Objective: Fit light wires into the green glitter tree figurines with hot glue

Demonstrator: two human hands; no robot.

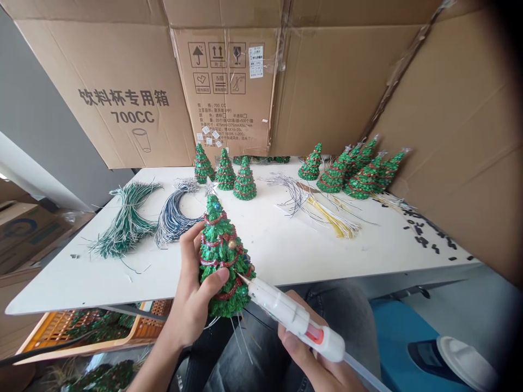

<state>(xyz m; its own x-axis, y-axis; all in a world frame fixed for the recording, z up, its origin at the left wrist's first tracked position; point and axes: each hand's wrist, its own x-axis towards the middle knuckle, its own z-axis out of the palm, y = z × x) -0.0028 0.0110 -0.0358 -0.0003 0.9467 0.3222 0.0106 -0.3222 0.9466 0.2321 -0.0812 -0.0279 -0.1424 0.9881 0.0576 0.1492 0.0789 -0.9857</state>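
Note:
A green miniature Christmas tree [220, 250] with red garlands, gold balls and a silver star on top is held upright by my left hand [196, 283], thumb across its front. Thin wires hang from its base. My right hand [304, 354] is closed around a white hot glue gun [281, 307]. The gun's metal tip meets the tree's lower right side, or sits just in front of it. Beyond the held tree, small green trees [245, 179] stand on the white table [269, 245].
Green wires [128, 220] and blue wires [175, 215] lie in bundles at left. Yellow wires [335, 215], more trees [365, 177] and black bits [420, 234] are at right. Cardboard boxes [229, 71] wall the back. An orange crate [44, 332] sits below left.

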